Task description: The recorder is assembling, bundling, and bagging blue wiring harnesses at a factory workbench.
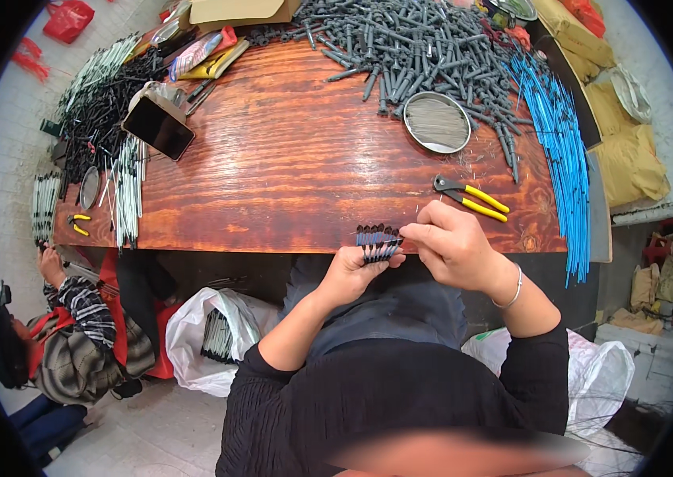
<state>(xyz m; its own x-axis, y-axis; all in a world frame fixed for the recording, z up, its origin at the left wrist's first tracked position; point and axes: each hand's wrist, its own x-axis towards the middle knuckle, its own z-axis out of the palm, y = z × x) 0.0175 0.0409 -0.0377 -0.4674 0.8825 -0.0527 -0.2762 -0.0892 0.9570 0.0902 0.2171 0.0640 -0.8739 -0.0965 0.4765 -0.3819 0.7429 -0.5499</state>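
Just off the table's front edge, my left hand (349,274) is closed around a row of small dark-tipped pieces (378,242) with bluish-purple bodies. They stand side by side above my thumb and fingers. My right hand (457,248) is beside the row's right end, thumb and forefinger pinched together. Whatever sits in that pinch is too small to tell. Cutting pliers (471,198) with yellow handles lie on the table just beyond my right hand. Farther off is a round metal tin (437,123) holding many thin, pale, wire-like pins.
A large heap of grey plastic pieces (416,48) covers the table's back. Long blue rods (563,167) lie along the right edge. At left are a phone (159,127), black and white rods (128,191) and small yellow-handled pliers (79,224). Another person (74,342) works at the left.
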